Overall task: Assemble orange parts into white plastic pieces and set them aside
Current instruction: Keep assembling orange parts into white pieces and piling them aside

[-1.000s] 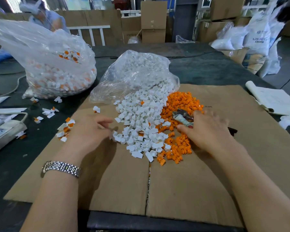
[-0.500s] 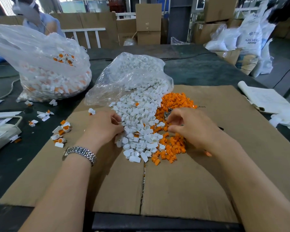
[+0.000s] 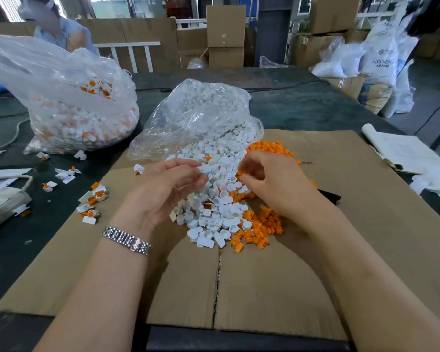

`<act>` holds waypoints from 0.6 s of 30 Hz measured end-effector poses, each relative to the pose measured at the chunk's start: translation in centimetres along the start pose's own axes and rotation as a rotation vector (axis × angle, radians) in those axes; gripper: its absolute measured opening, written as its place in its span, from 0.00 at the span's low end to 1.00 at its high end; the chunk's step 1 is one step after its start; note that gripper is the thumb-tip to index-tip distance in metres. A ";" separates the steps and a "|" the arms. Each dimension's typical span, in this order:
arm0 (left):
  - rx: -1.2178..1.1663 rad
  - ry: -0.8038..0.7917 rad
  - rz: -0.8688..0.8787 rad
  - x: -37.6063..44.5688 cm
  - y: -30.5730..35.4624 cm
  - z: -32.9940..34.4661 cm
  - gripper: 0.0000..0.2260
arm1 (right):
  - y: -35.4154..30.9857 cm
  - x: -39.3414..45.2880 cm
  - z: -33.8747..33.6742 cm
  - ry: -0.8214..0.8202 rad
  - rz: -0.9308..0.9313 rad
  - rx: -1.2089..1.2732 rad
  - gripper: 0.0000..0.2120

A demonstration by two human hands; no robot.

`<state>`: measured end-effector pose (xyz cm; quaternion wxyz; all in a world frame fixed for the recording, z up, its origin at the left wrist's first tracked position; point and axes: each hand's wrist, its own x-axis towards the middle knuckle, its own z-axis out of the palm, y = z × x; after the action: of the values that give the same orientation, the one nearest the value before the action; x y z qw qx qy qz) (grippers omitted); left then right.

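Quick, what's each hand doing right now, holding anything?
Left hand: raised over the white pieces, fingers curled; whether it pinches one cannot be told.
Right hand: fingers curled; any orange part cannot be seen.

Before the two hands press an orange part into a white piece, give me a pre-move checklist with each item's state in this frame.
1. Left hand holds a white piece: cannot tell; its curled fingers touch the heap, no single piece distinguishable.
2. Right hand holds an orange part: cannot tell; fingertips are pinched together, contents hidden.
3. Loose white plastic pieces within reach: ok, heaped between the hands.
4. Small orange plastic parts within reach: ok, beside the white heap.
5. Flattened brown cardboard sheet bare near the person: ok.
6. Set-aside cluster of assembled white-and-orange pieces reachable: ok, at the cardboard's left edge.
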<state>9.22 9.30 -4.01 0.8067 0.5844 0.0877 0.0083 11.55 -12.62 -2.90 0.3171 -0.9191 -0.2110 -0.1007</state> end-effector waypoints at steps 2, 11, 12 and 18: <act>-0.089 -0.082 -0.012 -0.2 -0.4 0.3 0.09 | -1.0 0.1 0.3 0.033 0.014 0.192 0.10; -0.223 -0.127 -0.032 -0.5 -1.4 0.0 0.11 | -1.7 -0.3 2.5 0.117 0.145 0.727 0.04; -0.184 -0.111 -0.017 -0.5 -1.3 0.1 0.10 | -1.6 -0.4 2.6 0.120 0.140 0.743 0.03; -0.143 -0.101 0.039 -0.8 -1.2 0.4 0.07 | -1.4 -0.4 2.7 0.130 0.075 0.736 0.02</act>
<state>8.37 8.40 -4.93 0.8495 0.5264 0.0345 0.0010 10.66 -10.07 -4.36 0.6425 -0.7424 -0.1787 -0.0648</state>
